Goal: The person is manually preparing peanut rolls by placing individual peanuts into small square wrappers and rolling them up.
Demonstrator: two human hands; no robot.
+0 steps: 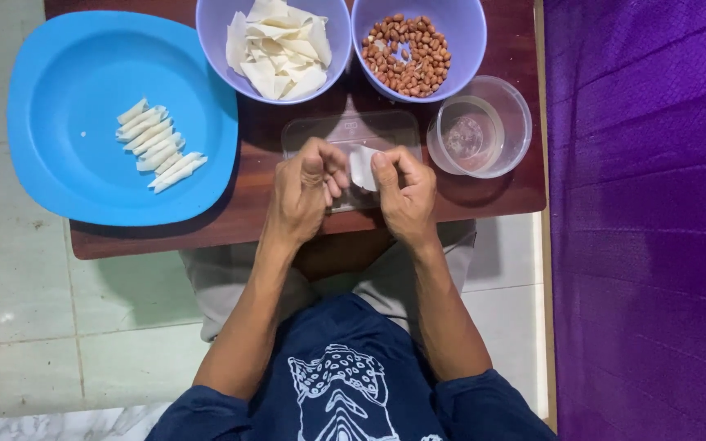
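Both hands pinch one pale wrapper.
Left hand and right hand grip the wrapper; peanut bowl at one o'clock.

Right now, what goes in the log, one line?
left hand: on wrapper | right hand: on wrapper | rolls: blue plate | peanuts: bowl

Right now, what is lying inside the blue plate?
On the blue plate lies a row of small rolled pastry pieces, side by side near its middle. A tiny white crumb sits left of them. Their filling is hidden by the wrappers.
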